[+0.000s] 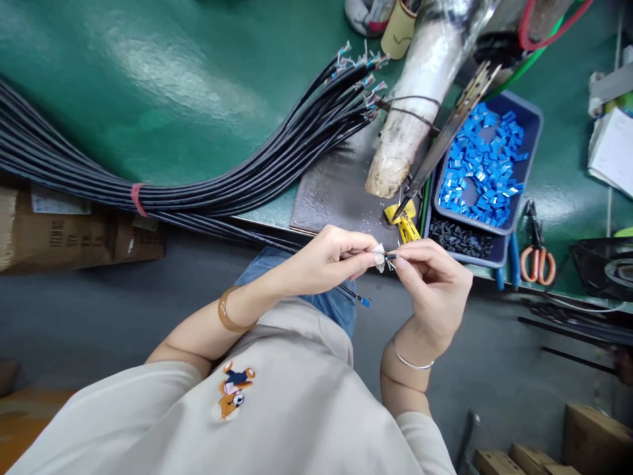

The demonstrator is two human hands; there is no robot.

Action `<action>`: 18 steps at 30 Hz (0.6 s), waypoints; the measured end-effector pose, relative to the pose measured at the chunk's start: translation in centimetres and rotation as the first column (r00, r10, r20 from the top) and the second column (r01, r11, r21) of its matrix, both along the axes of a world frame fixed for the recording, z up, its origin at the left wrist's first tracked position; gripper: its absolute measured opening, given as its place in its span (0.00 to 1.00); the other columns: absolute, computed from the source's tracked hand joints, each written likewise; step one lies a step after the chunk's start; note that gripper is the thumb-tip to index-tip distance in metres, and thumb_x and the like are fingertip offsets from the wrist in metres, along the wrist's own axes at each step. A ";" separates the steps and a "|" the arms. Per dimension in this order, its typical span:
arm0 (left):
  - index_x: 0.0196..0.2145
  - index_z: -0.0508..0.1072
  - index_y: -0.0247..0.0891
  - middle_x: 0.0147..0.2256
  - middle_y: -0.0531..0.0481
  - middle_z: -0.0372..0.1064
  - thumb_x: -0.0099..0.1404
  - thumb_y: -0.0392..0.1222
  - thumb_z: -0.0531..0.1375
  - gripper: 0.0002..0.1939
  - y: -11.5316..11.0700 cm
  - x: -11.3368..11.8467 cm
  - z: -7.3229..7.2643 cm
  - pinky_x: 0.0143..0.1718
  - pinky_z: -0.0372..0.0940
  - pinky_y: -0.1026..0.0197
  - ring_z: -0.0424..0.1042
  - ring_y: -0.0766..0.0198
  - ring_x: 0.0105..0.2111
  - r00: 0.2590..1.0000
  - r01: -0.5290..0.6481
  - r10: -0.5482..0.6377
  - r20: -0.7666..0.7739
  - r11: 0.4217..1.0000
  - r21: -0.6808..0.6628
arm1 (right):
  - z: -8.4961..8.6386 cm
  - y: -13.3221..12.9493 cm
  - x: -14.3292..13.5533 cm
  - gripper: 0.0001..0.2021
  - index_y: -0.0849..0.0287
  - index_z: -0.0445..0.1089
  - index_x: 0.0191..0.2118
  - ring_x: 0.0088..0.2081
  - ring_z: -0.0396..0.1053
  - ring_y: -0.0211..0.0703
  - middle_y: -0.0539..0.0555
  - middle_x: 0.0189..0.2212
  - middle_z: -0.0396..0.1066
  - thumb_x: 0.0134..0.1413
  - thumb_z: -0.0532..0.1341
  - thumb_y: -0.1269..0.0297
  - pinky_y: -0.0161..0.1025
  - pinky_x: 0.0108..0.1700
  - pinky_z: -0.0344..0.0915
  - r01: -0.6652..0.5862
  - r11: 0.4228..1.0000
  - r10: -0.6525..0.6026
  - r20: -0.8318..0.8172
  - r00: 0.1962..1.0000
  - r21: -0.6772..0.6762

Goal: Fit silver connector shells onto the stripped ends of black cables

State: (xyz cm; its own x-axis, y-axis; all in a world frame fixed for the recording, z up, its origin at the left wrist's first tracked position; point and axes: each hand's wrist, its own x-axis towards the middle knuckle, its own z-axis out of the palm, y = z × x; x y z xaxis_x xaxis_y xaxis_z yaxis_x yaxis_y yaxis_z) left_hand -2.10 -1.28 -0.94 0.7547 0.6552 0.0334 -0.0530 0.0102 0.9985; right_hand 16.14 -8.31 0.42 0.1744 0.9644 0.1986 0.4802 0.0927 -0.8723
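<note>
My left hand [341,256] pinches the end of a black cable, its fingers closed around a crumpled white scrap [380,257]. Thin wires [390,264] fan out from this end, between my two hands. My right hand [432,270] has thumb and forefinger closed on a small black piece [391,256] at the wires; its exact kind is too small to tell. Below my left hand hangs another cable end with a blue connector [364,302]. A thick bundle of black cables [222,188], tied with a red band [138,199], lies along the green table [178,79], stripped wire ends showing.
A bin of blue connectors [482,165] sits over a bin of small black parts [459,239]. Nearby are orange-handled scissors [538,264], blue-handled pliers [514,260] and a yellow tool [405,221]. A wrapped white post [408,112] slants over a dark mat [331,191].
</note>
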 end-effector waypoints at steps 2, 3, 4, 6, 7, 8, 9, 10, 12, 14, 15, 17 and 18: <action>0.25 0.67 0.34 0.19 0.56 0.59 0.67 0.48 0.58 0.17 0.1 0.0 0.0 0.22 0.52 0.67 0.54 0.73 0.20 1.000 0.020 -0.019 0.020 0.999 -0.040 | -0.1 0.0 0.0 0.02 0.56 0.76 0.32 0.30 0.67 0.35 0.51 0.31 0.73 0.52 0.66 0.64 0.33 0.25 0.58 0.002 1.000 -0.002 0.020 1.000 0.013; 0.25 0.67 0.34 0.19 0.56 0.59 0.67 0.48 0.58 0.17 0.1 -0.1 0.0 0.22 0.52 0.68 0.54 0.74 0.20 0.999 0.029 -0.027 0.025 0.998 -0.053 | -0.1 -0.1 0.0 0.02 0.55 0.76 0.32 0.30 0.68 0.35 0.51 0.31 0.73 0.52 0.66 0.64 0.33 0.25 0.58 0.000 1.000 -0.001 0.032 0.999 0.024; 0.25 0.67 0.34 0.19 0.56 0.58 0.67 0.48 0.58 0.17 0.2 -0.1 0.0 0.22 0.51 0.68 0.54 0.74 0.20 0.999 0.039 -0.037 0.027 0.997 -0.061 | -0.1 -0.1 -0.1 0.02 0.55 0.76 0.32 0.30 0.68 0.35 0.51 0.31 0.73 0.53 0.66 0.64 0.33 0.25 0.59 -0.004 0.999 0.002 0.043 0.999 0.038; 0.24 0.66 0.34 0.18 0.56 0.58 0.67 0.48 0.58 0.18 0.4 -0.2 0.1 0.22 0.51 0.68 0.54 0.74 0.19 0.997 0.068 -0.067 0.028 0.995 -0.070 | -0.1 -0.1 -0.1 0.01 0.54 0.76 0.33 0.31 0.68 0.36 0.51 0.30 0.73 0.53 0.66 0.65 0.34 0.27 0.61 -0.017 0.997 0.012 0.067 0.998 0.073; 0.24 0.66 0.34 0.18 0.56 0.59 0.67 0.49 0.57 0.18 0.5 -0.2 0.1 0.21 0.51 0.68 0.54 0.74 0.19 0.996 0.085 -0.083 0.026 0.994 -0.072 | 0.0 -0.1 -0.1 0.01 0.54 0.76 0.33 0.31 0.69 0.36 0.51 0.30 0.73 0.53 0.66 0.66 0.35 0.28 0.62 -0.026 0.996 0.019 0.078 0.997 0.091; 0.24 0.66 0.34 0.18 0.56 0.59 0.67 0.49 0.57 0.19 0.6 -0.3 0.1 0.21 0.51 0.68 0.54 0.74 0.19 0.995 0.099 -0.098 0.023 0.992 -0.074 | 0.0 -0.1 -0.1 0.01 0.54 0.76 0.33 0.31 0.69 0.37 0.51 0.30 0.73 0.53 0.65 0.66 0.35 0.29 0.62 -0.036 0.993 0.027 0.088 0.996 0.108; 0.24 0.67 0.34 0.18 0.55 0.59 0.67 0.49 0.57 0.19 0.6 -0.3 0.1 0.21 0.51 0.68 0.54 0.74 0.19 0.994 0.109 -0.108 0.022 0.991 -0.077 | 0.1 0.0 -0.1 0.02 0.54 0.76 0.33 0.31 0.69 0.36 0.50 0.29 0.73 0.53 0.65 0.67 0.36 0.29 0.63 -0.050 0.991 0.038 0.100 0.994 0.121; 0.24 0.67 0.34 0.18 0.55 0.60 0.67 0.49 0.57 0.19 0.7 -0.4 0.0 0.21 0.51 0.68 0.55 0.74 0.19 0.993 0.116 -0.115 0.019 0.990 -0.081 | 0.2 -0.1 -0.1 0.02 0.54 0.76 0.33 0.31 0.69 0.36 0.50 0.29 0.73 0.53 0.65 0.68 0.35 0.29 0.62 -0.064 0.990 0.050 0.112 0.992 0.129; 0.25 0.68 0.33 0.18 0.55 0.60 0.67 0.49 0.57 0.18 0.7 -0.4 0.0 0.21 0.51 0.69 0.55 0.74 0.19 0.992 0.123 -0.122 0.016 0.988 -0.088 | 0.3 -0.1 -0.1 0.03 0.54 0.76 0.33 0.29 0.68 0.35 0.50 0.29 0.73 0.53 0.65 0.69 0.34 0.27 0.59 -0.085 0.988 0.068 0.129 0.989 0.128; 0.26 0.68 0.33 0.18 0.55 0.60 0.67 0.49 0.57 0.18 0.7 -0.5 0.0 0.21 0.51 0.69 0.55 0.74 0.19 0.992 0.129 -0.128 0.014 0.988 -0.089 | 0.4 -0.1 0.0 0.04 0.53 0.76 0.33 0.28 0.66 0.33 0.49 0.29 0.73 0.53 0.65 0.70 0.34 0.24 0.55 -0.094 0.989 0.079 0.131 0.988 0.112; 0.26 0.68 0.33 0.18 0.55 0.60 0.67 0.48 0.57 0.17 0.7 -0.5 0.0 0.21 0.51 0.69 0.55 0.75 0.19 0.991 0.133 -0.132 0.012 0.987 -0.086 | 0.5 -0.2 0.0 0.04 0.53 0.76 0.33 0.27 0.65 0.33 0.49 0.29 0.73 0.53 0.65 0.70 0.34 0.23 0.53 -0.095 0.990 0.082 0.130 0.988 0.103; 0.26 0.68 0.33 0.18 0.55 0.60 0.67 0.48 0.57 0.17 0.7 -0.4 0.0 0.21 0.52 0.69 0.55 0.75 0.19 0.991 0.136 -0.136 0.002 0.988 -0.078 | 0.5 -0.2 0.1 0.03 0.53 0.76 0.33 0.26 0.64 0.33 0.49 0.29 0.73 0.52 0.65 0.69 0.34 0.22 0.51 -0.097 0.991 0.086 0.132 0.988 0.087; 0.26 0.69 0.32 0.18 0.55 0.60 0.67 0.48 0.57 0.18 0.7 -0.4 0.0 0.21 0.52 0.69 0.56 0.74 0.19 0.991 0.136 -0.137 -0.005 0.988 -0.073 | 0.5 -0.2 0.1 0.03 0.53 0.76 0.33 0.26 0.64 0.33 0.49 0.29 0.72 0.52 0.65 0.69 0.34 0.22 0.51 -0.097 0.992 0.085 0.134 0.987 0.081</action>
State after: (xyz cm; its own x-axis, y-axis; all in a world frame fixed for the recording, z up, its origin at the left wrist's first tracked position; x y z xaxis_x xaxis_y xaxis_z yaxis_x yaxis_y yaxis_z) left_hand -2.53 -0.59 -0.96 0.8372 0.5466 -0.0183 -0.0364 0.0891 0.9954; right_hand 16.27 -8.50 0.94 0.0537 0.9532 0.2976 0.5751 0.2141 -0.7896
